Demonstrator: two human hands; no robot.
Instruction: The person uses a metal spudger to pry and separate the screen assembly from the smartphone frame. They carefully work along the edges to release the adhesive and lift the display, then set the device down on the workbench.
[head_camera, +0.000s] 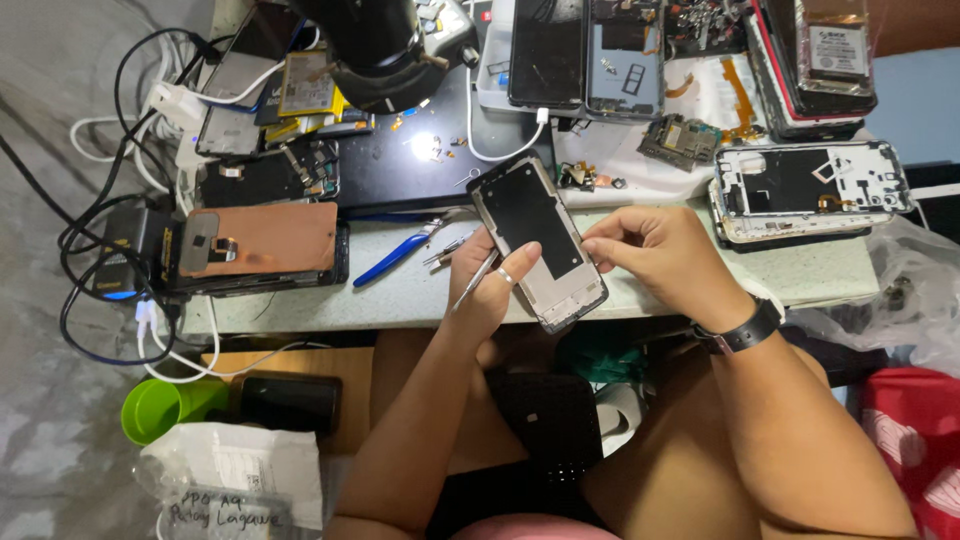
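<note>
Far left, copper-backed screen panel (262, 240) lying by the cables, blue-handled pliers (398, 255) just right of it. Mid-bench, left hand (487, 285) gripping the phone frame (537, 240) tilted over the near table edge (400, 300), fingers also pinching metal tweezers (477, 280). Right hand (665, 258), fingertips pressed together, picking at the frame's right rim. Looks like mid-teardown; probably needs a steady, gentle peel next.

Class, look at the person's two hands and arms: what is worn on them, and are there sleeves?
Both forearms are bare, with no sleeves in view. The left hand has a thin silver ring on one finger. The right hand has a black wristband, like a watch strap. No gloves.
</note>
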